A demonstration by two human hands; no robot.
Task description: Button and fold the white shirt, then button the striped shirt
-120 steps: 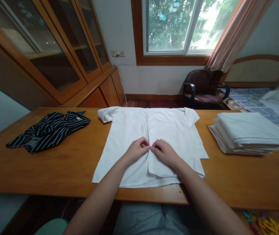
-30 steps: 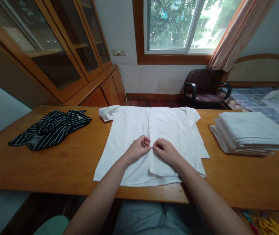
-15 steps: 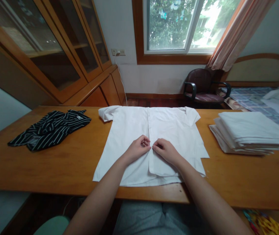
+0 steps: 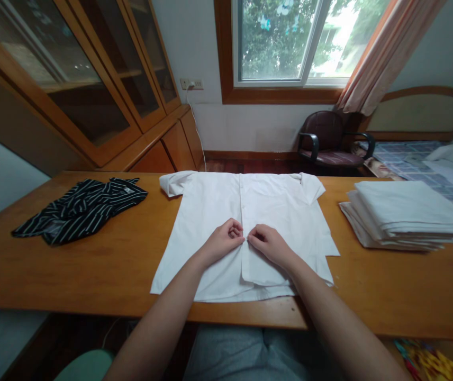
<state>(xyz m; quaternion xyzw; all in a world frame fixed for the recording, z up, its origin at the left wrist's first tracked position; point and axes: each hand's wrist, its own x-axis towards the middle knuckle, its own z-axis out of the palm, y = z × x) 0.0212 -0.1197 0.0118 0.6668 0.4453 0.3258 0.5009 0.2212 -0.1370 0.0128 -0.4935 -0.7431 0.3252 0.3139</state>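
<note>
A white button-up shirt (image 4: 214,211) lies flat on the wooden table, its front placket running down the middle and its hem toward me. My left hand (image 4: 226,238) is closed, thumb and fingers pinching the placket edge from the left. From the right, my right hand (image 4: 268,242) pinches the same placket, its fingertips almost meeting the left ones. Whatever button sits between the fingertips is hidden or too small to make out. Below the hands, the two front edges hang apart near the hem.
On the table (image 4: 123,275), a black striped garment (image 4: 87,209) lies crumpled at the left. A stack of folded white cloth (image 4: 405,214) stands at the right. Beyond are a maroon armchair (image 4: 325,137) and a glass-door cabinet (image 4: 131,114). A green stool (image 4: 85,366) is below the table's front edge.
</note>
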